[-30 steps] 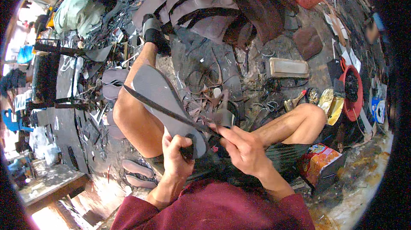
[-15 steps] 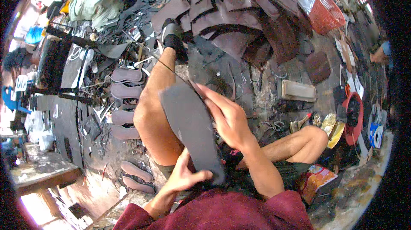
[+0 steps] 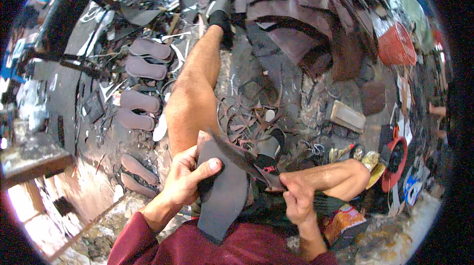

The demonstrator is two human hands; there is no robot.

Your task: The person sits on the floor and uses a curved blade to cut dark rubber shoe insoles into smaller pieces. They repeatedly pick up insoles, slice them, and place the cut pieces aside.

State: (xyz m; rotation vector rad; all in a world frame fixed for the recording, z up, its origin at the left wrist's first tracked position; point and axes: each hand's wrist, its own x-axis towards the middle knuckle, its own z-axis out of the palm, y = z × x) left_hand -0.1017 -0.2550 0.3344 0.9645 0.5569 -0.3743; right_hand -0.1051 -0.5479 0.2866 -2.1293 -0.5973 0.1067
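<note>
My left hand (image 3: 185,178) grips a dark grey sole-shaped piece (image 3: 224,186) by its side, thumb pressed on the upper face. The piece is held over my lap, its broad end toward my chest. From its far end a dark flexible strip (image 3: 242,156) curves off to the right. My right hand (image 3: 298,193) is closed on the strip's other end, fingers pinched together. Whether the strip is still joined to the piece at the far tip I cannot tell. Shoe soles (image 3: 145,70) lie in pairs on the floor to the left, with a smaller, browner pair (image 3: 139,171) nearer me.
Brown sheet material (image 3: 291,13) is heaped at the far side. Curled offcuts (image 3: 247,117) lie between my legs. On the right are a pale rectangular block (image 3: 347,116), a red basket (image 3: 397,45) and a red round rim (image 3: 395,164). A wooden bench (image 3: 39,164) stands at the left.
My right hand has moved from the piece's far right edge toward me and right, drawing the strip away. The piece has come nearer my chest, and my left hand has shifted up its side.
</note>
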